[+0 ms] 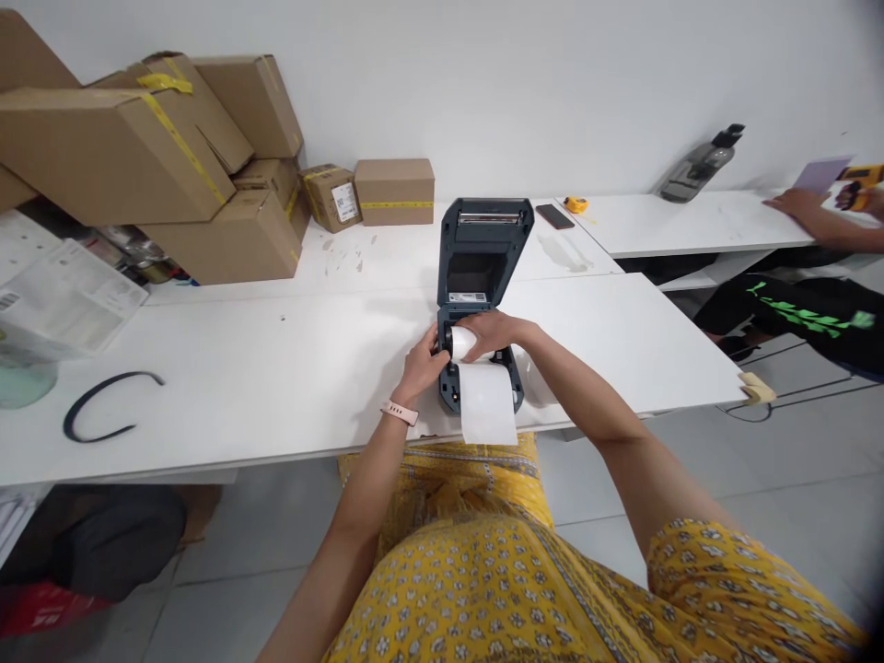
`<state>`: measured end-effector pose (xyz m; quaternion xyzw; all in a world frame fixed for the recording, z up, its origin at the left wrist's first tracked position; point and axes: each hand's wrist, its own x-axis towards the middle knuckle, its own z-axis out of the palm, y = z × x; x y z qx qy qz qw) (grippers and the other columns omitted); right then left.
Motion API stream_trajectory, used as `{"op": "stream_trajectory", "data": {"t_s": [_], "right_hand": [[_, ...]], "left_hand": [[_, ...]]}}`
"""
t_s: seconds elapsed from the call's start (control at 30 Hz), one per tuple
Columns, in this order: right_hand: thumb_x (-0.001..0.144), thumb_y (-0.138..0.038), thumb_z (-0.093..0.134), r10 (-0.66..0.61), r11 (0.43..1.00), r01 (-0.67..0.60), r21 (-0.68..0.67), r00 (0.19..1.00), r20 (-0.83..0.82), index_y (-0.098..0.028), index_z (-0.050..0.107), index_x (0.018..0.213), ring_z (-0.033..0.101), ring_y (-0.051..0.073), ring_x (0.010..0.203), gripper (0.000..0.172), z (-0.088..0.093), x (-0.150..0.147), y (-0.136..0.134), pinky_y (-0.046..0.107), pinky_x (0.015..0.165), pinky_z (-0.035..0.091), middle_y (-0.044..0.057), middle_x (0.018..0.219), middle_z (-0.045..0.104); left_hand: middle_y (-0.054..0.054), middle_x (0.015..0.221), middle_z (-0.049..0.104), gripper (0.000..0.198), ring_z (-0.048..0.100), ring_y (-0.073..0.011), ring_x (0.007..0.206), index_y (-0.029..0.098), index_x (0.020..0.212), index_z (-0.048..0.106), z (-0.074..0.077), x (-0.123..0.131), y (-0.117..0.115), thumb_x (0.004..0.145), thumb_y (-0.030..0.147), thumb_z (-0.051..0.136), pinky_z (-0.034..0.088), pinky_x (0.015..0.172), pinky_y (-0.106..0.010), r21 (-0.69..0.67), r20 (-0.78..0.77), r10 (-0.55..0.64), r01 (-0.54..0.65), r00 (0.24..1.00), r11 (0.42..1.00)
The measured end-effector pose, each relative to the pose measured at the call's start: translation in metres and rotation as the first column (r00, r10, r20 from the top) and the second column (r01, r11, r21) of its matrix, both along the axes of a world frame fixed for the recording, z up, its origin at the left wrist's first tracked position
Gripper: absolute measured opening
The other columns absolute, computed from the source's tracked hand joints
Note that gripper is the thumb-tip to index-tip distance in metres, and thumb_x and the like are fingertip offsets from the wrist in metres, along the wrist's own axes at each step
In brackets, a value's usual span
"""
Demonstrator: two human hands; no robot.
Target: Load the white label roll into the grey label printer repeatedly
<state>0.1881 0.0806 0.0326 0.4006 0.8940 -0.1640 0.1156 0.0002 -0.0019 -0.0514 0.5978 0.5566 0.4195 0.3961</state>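
A dark blue-grey label printer (486,252) stands near the table's front edge with its lid raised. Inside its body sits a white paper roll (462,343), and a blank strip (487,405) from it hangs over the printer's front. My right hand (492,330) is closed over the top and right of the roll, and its fingertips are partly hidden. At the printer's left wall is my left hand (423,366), its thumb over the rim beside the black roll holder (448,343) and its fingers along the outside.
Cardboard boxes (227,230) are stacked at the back left. A black curved band (75,405) lies at left. Behind the printer are a phone (554,216) and a yellow tape measure (575,204). Rightward stand a bottle (701,166) and another person's hand (794,203).
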Motion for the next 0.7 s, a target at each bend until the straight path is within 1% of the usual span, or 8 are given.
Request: {"op": "stream_trajectory", "data": {"t_s": [0.1,0.2,0.27,0.37,0.43,0.53,0.6,0.7], "right_hand": [[0.072,-0.053,0.079,0.013,1.000,-0.014,-0.013,0.997,-0.076,-0.018,0.063,0.134,0.063,0.040,0.126,0.072,-0.004,0.005,-0.002,0.049,0.103,0.051,0.017,0.139,0.067],[0.080,-0.054,0.074,-0.007,1.000,0.004,-0.008,0.914,-0.405,-0.020,0.071,0.120,0.070,0.033,0.112,0.053,0.015,0.019,-0.008,0.045,0.096,0.056,0.013,0.123,0.075],[0.091,-0.060,0.060,-0.041,0.977,0.180,0.119,0.694,-0.719,-0.022,0.073,0.110,0.071,0.027,0.104,0.045,0.034,0.029,-0.004,0.042,0.091,0.057,0.009,0.110,0.076],[0.100,-0.066,0.036,0.075,0.776,0.564,0.281,0.360,-0.930,-0.028,0.066,0.123,0.064,0.027,0.120,0.053,0.057,0.039,0.025,0.048,0.101,0.053,0.007,0.122,0.069],[0.099,-0.071,0.028,0.114,0.709,0.633,0.310,0.331,-0.937,-0.033,0.058,0.134,0.055,0.028,0.135,0.060,0.063,0.041,0.053,0.053,0.110,0.048,0.007,0.135,0.063],[0.096,-0.078,0.022,0.027,0.775,0.585,0.239,0.347,-0.937,-0.032,0.057,0.135,0.053,0.029,0.138,0.070,0.063,0.037,0.081,0.053,0.115,0.044,0.008,0.140,0.061],[0.096,-0.078,0.018,-0.015,0.802,0.570,0.177,0.317,-0.948,-0.028,0.059,0.130,0.056,0.029,0.134,0.073,0.060,0.033,0.076,0.052,0.116,0.043,0.009,0.137,0.063],[0.099,-0.073,0.017,0.005,0.787,0.600,0.142,0.224,-0.975,-0.027,0.063,0.122,0.058,0.028,0.128,0.069,0.054,0.029,0.033,0.050,0.116,0.043,0.008,0.130,0.068]], "left_hand": [[-0.006,0.138,0.069,0.080,0.068,-0.0260,0.119,0.025,0.157,0.042,-0.001,0.000,-0.001,0.080,0.019,0.059,0.053,0.101,-0.037,-0.015,0.028,-0.041,0.042,0.999,0.999],[-0.005,0.142,0.066,0.079,0.068,-0.0259,0.122,0.025,0.159,0.039,-0.001,0.000,-0.002,0.082,0.020,0.057,0.052,0.104,-0.038,-0.012,0.044,-0.049,0.049,0.998,0.999],[-0.006,0.145,0.065,0.078,0.067,-0.0266,0.125,0.025,0.159,0.039,-0.001,0.000,-0.002,0.083,0.020,0.057,0.051,0.106,-0.039,-0.021,0.041,-0.042,0.043,0.998,0.999],[-0.006,0.147,0.062,0.077,0.064,-0.0279,0.129,0.026,0.158,0.041,-0.002,0.000,-0.002,0.083,0.020,0.058,0.050,0.109,-0.040,-0.019,0.044,-0.047,0.048,0.998,0.999],[-0.006,0.150,0.060,0.076,0.063,-0.0286,0.131,0.027,0.158,0.041,-0.004,-0.001,-0.001,0.084,0.022,0.059,0.050,0.111,-0.041,-0.008,0.072,-0.050,0.051,0.996,0.999],[-0.008,0.152,0.057,0.076,0.060,-0.0298,0.135,0.025,0.158,0.040,-0.010,-0.001,0.000,0.085,0.026,0.063,0.048,0.113,-0.043,-0.025,0.127,-0.035,0.039,0.991,0.999],[-0.011,0.154,0.055,0.075,0.057,-0.0302,0.138,0.023,0.158,0.040,-0.012,0.000,-0.001,0.087,0.030,0.063,0.048,0.114,-0.043,-0.036,0.166,-0.030,0.036,0.986,0.999],[-0.012,0.158,0.050,0.069,0.051,-0.0293,0.144,0.019,0.156,0.042,-0.012,0.003,-0.006,0.091,0.036,0.060,0.046,0.116,-0.041,0.003,0.217,-0.039,0.040,0.975,0.999]]}}
